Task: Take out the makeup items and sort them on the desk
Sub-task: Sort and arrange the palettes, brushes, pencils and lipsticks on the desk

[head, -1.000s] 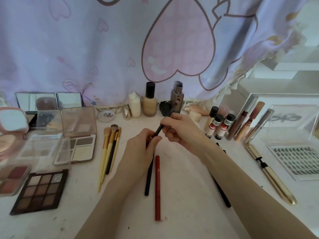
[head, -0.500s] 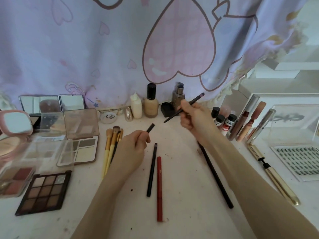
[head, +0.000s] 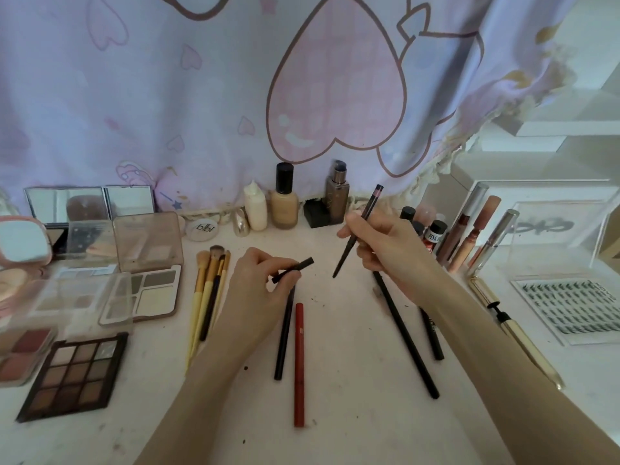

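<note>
Two pencils [head: 430,333] half under forearm

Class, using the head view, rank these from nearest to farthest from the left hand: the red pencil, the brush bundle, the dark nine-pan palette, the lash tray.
1. Brush bundle, just left of the left hand; red pencil, just right: too close to call.
2. Dark nine-pan palette, front left.
3. Lash tray, far right.
</note>
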The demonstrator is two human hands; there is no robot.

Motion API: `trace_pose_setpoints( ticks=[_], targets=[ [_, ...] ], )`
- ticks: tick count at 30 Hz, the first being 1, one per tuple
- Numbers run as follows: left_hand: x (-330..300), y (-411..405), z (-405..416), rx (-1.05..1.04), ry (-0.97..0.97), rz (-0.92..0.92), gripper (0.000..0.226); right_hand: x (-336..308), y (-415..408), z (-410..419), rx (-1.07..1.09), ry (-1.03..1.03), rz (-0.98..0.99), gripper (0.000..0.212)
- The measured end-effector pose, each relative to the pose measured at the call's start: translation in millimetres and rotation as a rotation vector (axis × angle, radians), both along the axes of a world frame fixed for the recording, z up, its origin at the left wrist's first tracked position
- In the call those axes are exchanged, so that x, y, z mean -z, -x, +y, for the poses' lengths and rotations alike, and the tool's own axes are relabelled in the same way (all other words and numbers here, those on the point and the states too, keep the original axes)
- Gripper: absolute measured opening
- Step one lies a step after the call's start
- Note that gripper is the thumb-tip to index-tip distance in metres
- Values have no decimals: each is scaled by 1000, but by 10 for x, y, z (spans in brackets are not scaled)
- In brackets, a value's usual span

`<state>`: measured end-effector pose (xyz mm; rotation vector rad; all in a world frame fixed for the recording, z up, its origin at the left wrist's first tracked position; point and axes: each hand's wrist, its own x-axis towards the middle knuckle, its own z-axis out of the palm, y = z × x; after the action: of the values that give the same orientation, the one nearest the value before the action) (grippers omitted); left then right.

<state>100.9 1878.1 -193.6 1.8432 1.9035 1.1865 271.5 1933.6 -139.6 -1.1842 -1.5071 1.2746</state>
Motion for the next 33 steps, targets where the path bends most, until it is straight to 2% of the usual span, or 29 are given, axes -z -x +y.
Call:
trace_pose_setpoints(
  ticks=[3, 6, 9, 13, 16, 19, 23, 33],
  targets=[
    [30, -49, 8, 28, 37, 31, 24, 85, -140, -95, 32, -134, -70, 24],
    [57, -78, 2, 88, 52, 83, 25, 212, -228, -211, -16, -298, -336, 8],
    [84, -103, 13, 138, 69, 145, 26, 390, -318, -323, -99, -532, -743, 22],
    [111, -166, 49, 128, 90, 190, 28, 539, -344, -454, -241, -583, -1016, 43],
    [109, -251, 83, 130, 92, 185, 26, 568, -341, -484, -294, -596, -1147, 62],
    [93, -324, 116, 128, 151, 138, 21, 561, -350, -496, -320, -607, -1208, 73],
    [67, -406, 148, 149, 171, 134, 13, 556, -350, -511, -303, -630, -1224, 74],
    [78, -590, 229, 176, 239, 190, 8, 575, -465, -530, -287, -653, -1171, 54]
  ],
)
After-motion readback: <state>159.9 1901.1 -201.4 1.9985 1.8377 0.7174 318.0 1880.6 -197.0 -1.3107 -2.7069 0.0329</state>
